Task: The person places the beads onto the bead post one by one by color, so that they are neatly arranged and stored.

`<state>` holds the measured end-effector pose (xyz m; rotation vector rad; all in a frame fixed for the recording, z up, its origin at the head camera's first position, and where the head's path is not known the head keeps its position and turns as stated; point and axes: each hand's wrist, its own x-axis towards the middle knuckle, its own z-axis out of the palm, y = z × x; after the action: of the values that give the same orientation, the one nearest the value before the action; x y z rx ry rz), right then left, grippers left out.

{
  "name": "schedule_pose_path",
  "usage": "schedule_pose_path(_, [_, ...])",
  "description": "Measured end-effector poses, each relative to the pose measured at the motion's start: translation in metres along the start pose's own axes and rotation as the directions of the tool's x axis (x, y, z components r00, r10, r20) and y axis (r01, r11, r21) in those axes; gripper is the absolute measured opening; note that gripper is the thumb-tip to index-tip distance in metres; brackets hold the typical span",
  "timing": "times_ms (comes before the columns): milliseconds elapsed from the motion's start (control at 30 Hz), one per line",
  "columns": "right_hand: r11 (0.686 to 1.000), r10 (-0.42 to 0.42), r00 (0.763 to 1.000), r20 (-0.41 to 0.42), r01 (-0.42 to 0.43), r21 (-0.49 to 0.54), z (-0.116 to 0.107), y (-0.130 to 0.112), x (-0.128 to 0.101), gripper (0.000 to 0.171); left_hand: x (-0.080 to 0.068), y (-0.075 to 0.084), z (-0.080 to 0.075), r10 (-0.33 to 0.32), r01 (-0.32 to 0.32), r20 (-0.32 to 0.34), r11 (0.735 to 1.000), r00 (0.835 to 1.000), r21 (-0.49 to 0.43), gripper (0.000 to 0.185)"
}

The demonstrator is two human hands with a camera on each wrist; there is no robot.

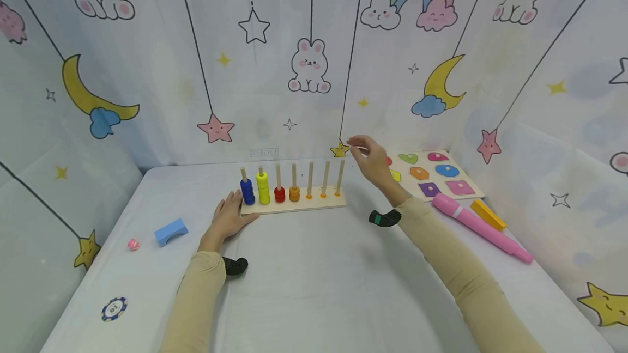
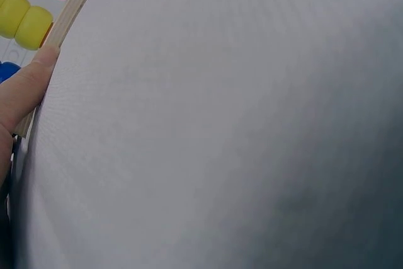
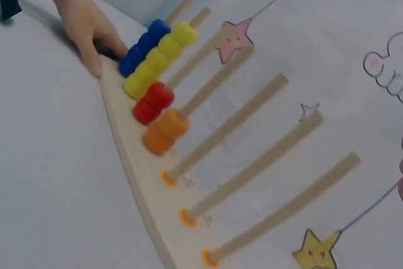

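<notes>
A wooden peg board point(image 1: 304, 209) stands near the back of the table. From the left, its pegs carry blue rings point(image 1: 247, 192), yellow rings point(image 1: 263, 188), two red rings point(image 3: 153, 103) and two orange rings point(image 3: 167, 131); the three rightmost pegs point(image 3: 271, 215) are bare. My left hand point(image 1: 228, 217) grips the board's left end, its thumb point(image 2: 28, 89) along the front edge and the fingers behind. Raised beyond the right end of the board, my right hand point(image 1: 372, 162) has loosely bent fingers, with nothing visible between them. The right wrist view does not show it.
A shape puzzle board point(image 1: 463, 184), an orange-yellow block point(image 1: 488, 215) and a pink pen-like stick point(image 1: 483, 227) lie at the right. To the left are a blue arched block point(image 1: 170, 231), a small pink piece point(image 1: 133, 244) and a poker chip point(image 1: 114, 309). A patterned cloth backdrop point(image 1: 275, 80) rises behind.
</notes>
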<state>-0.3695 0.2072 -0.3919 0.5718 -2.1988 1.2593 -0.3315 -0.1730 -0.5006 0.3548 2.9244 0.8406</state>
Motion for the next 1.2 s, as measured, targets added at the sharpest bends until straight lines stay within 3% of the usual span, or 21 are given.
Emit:
schedule_pose_path(167, [0.985,0.127,0.992,0.023,-0.123,-0.121,-0.034,0.025,-0.023,0.024,0.001,-0.001,-0.001,-0.004,0.004,0.002,1.000,1.000,0.002,0.089])
schedule_pose_path(367, [0.955,0.256,0.966,0.027,-0.248,-0.164,-0.070,0.050,-0.052,0.026,0.002,-0.002,-0.001,0.002,-0.002,-0.001,1.000,1.000,0.004,0.089])
schedule_pose_path(567, [0.949,0.234,0.972,-0.006,-0.230,-0.216,-0.097,0.072,-0.079,0.023,0.002,-0.003,0.002,0.004,-0.004,-0.002,1.000,1.000,0.010,0.089])
schedule_pose_path(867, [0.912,0.303,0.953,-0.008,-0.292,-0.286,-0.128,0.086,-0.121,0.022,0.001,-0.004,0.006,-0.002,0.002,0.005,1.000,1.000,0.005,0.089])
schedule_pose_path(1033, [0.900,0.346,0.936,0.062,-0.312,-0.304,-0.137,0.086,-0.134,0.023,0.002,-0.004,0.006,-0.005,0.005,-0.002,1.000,1.000,0.007,0.089])
schedule_pose_path(1200, [0.882,0.423,0.886,0.190,-0.355,-0.309,-0.143,0.085,-0.146,0.028,0.002,-0.002,0.004,-0.005,0.005,-0.005,1.000,1.000,0.005,0.088])
